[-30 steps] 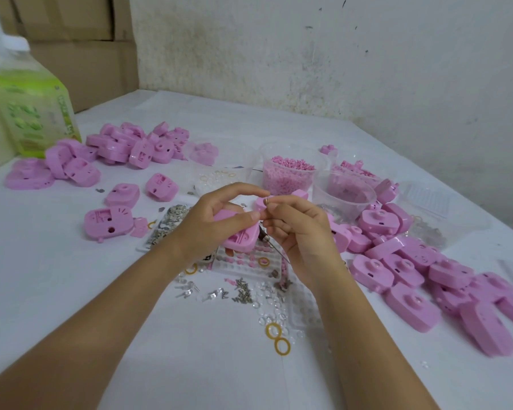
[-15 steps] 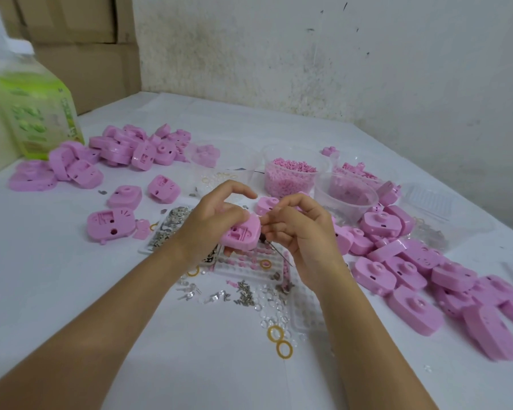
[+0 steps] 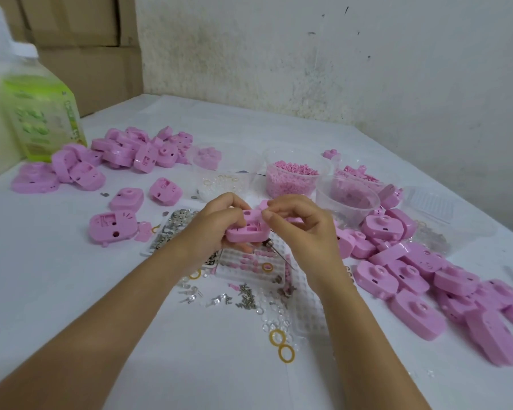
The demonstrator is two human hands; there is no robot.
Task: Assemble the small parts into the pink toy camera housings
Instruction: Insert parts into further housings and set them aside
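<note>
Left hand [image 3: 216, 229] grips pink housing [image 3: 246, 233] at frame centre, above the tabletop [image 3: 71, 291]. Right hand [image 3: 302, 232] has fingers curled, thumb and forefinger pinching at the housing's top edge, with a thin metal pick [image 3: 280, 254] held under the palm. Housing pile [image 3: 412, 279] at 4 o'clock, another pile [image 3: 131, 152] at 10. Pellet tub [image 3: 290, 179] at 1. Yellow rings [image 3: 282, 346] at 6. Green bottle [image 3: 42, 113] far 10.

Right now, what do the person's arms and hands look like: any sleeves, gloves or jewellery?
Left hand and right hand are bare: no gloves, no rings on the fingers that show. Left forearm and right forearm are uncovered to the frame edge; no sleeve, watch or bracelet in view.
</note>
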